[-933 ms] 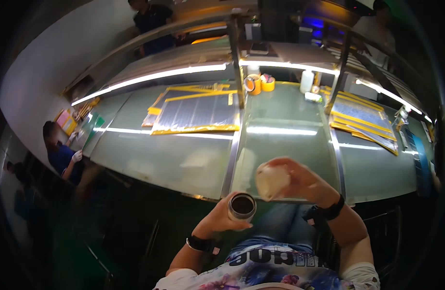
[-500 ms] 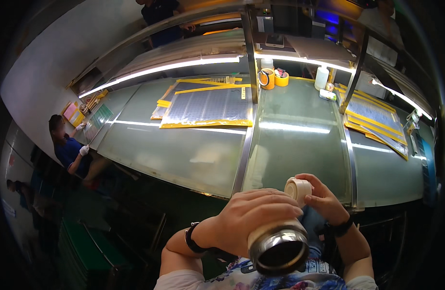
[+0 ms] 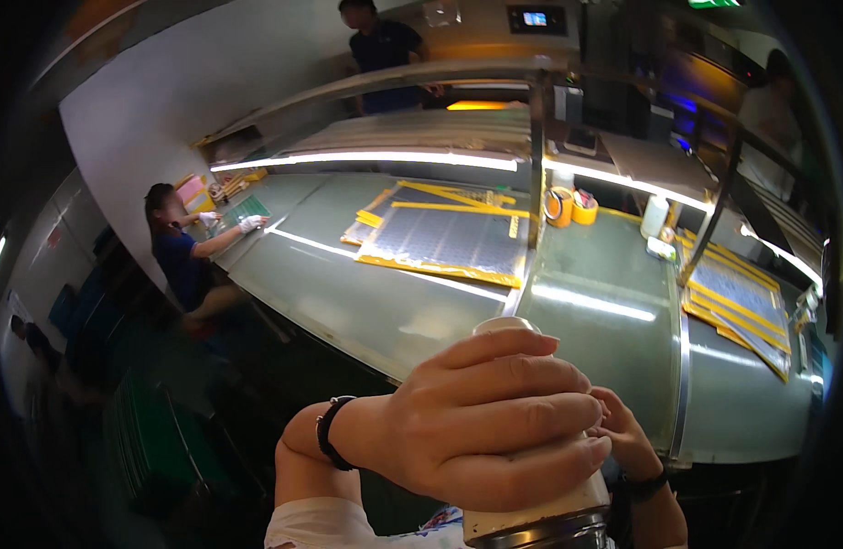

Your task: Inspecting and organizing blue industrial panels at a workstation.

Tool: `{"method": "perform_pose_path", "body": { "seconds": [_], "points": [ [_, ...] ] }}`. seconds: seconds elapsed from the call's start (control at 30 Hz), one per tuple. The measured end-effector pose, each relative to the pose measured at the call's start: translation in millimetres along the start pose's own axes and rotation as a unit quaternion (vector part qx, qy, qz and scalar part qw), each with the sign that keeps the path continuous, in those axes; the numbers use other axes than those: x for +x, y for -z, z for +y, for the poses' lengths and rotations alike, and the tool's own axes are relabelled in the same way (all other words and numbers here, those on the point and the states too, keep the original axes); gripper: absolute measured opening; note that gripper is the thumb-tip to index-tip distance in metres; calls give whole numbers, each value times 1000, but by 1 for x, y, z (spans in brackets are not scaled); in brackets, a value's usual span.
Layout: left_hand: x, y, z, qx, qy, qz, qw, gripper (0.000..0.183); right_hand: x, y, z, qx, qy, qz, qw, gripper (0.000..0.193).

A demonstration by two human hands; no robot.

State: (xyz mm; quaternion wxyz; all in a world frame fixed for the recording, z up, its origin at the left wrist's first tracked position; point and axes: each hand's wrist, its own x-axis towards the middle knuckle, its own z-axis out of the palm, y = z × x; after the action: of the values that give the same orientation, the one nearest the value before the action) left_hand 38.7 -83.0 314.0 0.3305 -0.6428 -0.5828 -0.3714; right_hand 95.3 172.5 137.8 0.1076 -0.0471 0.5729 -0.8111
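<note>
My left hand (image 3: 504, 421) is wrapped round a cream-coloured thermos flask (image 3: 540, 520), close to me. The flask's metal rim points toward me at the lower edge, and its pale far end shows above my fingers. Beyond the flask and partly behind it, my right hand (image 3: 630, 441) has its fingers curled together. The flask and my left hand hide whatever those fingers hold, if anything. The white lid seen earlier in my right hand does not show now.
Ahead lies a long glass-topped bench (image 3: 366, 302) with stacked yellow-edged framed sheets (image 3: 449, 240). Tape rolls (image 3: 558, 207), a white bottle (image 3: 655, 218) and more framed sheets (image 3: 737, 297) line its back. A gloved co-worker (image 3: 183, 247) sits at the left end; another person (image 3: 385, 55) stands behind the shelf.
My left hand has raised the flask closer to me, its rim now at the lower edge. My right hand has moved partly behind it, and the lid has gone out of sight.
</note>
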Motion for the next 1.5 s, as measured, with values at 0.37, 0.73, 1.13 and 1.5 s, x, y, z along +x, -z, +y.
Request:
{"method": "perform_pose_path", "body": {
  "seconds": [0.37, 0.73, 1.13, 1.5],
  "points": [
    [21, 24, 15, 102, -44, -13, 994, 33, 1, -3, -5, -36, 1, -12, 999, 54],
    [33, 31, 21, 108, -58, -20, 992, 38, 1, 1, -6, -24, 5, -46, 999, 54],
    [45, 22, 17, 100, -79, -24, 992, 40, -3, 6, -13, -89, 50, -49, 994, 59],
    [49, 16, 15, 93, -84, -25, 992, 49, -7, 16, -12, -115, 89, -45, 988, 59]
  ]
}}
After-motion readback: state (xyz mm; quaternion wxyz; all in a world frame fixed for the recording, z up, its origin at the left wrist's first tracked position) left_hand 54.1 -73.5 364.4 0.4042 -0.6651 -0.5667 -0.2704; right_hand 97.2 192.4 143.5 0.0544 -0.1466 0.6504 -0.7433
